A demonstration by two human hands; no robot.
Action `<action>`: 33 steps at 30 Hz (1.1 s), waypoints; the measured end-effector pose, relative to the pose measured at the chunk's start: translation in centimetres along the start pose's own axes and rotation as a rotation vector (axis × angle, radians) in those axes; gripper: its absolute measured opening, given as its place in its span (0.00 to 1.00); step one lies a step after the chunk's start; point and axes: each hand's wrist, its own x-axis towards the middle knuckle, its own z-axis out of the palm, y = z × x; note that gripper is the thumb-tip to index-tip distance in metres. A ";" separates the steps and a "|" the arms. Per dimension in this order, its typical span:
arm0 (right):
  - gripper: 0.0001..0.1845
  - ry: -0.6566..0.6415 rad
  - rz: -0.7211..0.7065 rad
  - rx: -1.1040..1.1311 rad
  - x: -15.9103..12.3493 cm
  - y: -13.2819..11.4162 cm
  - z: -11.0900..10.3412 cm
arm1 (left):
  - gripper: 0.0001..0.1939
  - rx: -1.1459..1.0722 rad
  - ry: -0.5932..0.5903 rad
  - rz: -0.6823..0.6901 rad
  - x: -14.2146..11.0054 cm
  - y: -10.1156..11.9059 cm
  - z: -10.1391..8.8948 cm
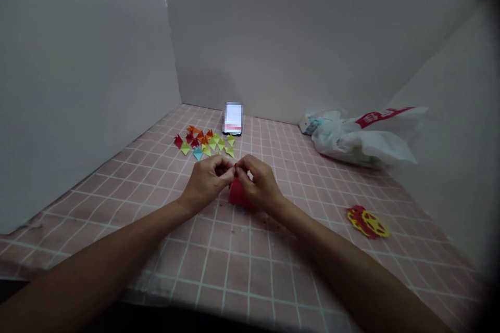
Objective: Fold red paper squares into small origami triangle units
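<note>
My left hand [209, 179] and my right hand [258, 181] meet above the middle of the table, fingers closed in a pinch. Between their fingertips shows a small bit of red paper, mostly covered by the fingers. Under my right hand is a larger piece of red paper [239, 196]; whether it joins the pinched bit is hidden. Just beyond my hands lie several small folded paper pieces: dark red [178, 141], orange [201, 137], yellow-green [206, 150] and one blue piece [197, 153].
A phone [233, 118] with a lit screen stands upright near the back wall. On the right, a white plastic bag [351, 140] lies by a small box [309, 124]. Red and yellow cut-out shapes [367, 222] rest nearer on a pink checked tablecloth [187, 281]. Walls enclose the table.
</note>
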 end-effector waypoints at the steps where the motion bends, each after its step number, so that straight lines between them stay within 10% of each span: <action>1: 0.08 0.013 -0.004 0.012 0.0 0.0 0.0 | 0.04 -0.008 0.003 -0.001 0.0 0.0 0.0; 33: 0.08 0.116 0.059 -0.018 -0.8 -1.0 1.2 | 0.05 0.294 0.136 0.202 -0.5 -0.4 0.2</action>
